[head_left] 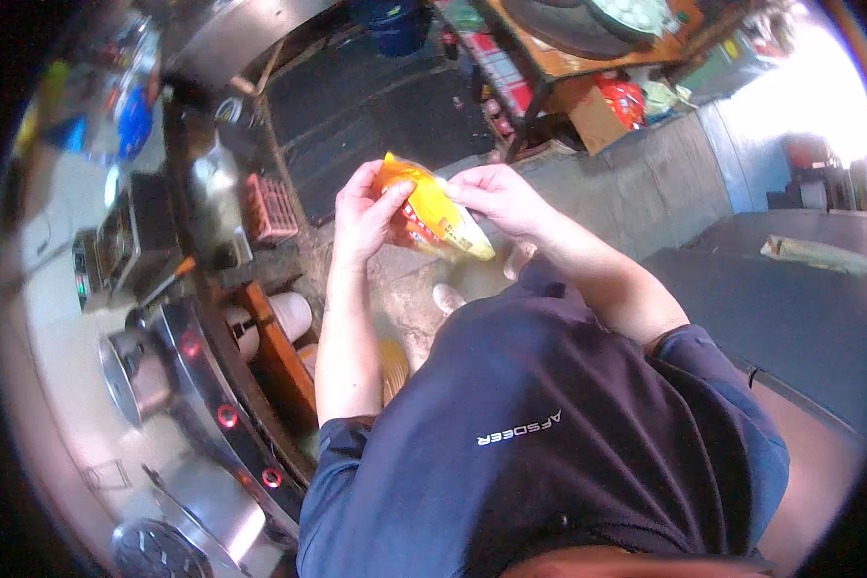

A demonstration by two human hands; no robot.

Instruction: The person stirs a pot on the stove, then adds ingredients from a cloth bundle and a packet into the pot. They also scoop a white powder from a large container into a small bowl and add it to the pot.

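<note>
A yellow and orange plastic packet point(435, 204) is held up in front of my body, above the floor. My left hand point(368, 207) grips its left side, with the thumb pressed on the front face. At the packet's right edge, my right hand point(496, 199) pinches the plastic between thumb and fingers. The packet slants, its upper corner by my left hand and its pale lower end pointing down to the right. What is inside cannot be made out.
On the left runs a stove front point(223, 405) with red-ringed knobs; a metal pot point(130, 376) stands beside it. A pink plastic basket point(272, 206) sits further off. A wooden table point(559, 60) is at the far right, and a dark grey surface point(780, 299) lies at my right.
</note>
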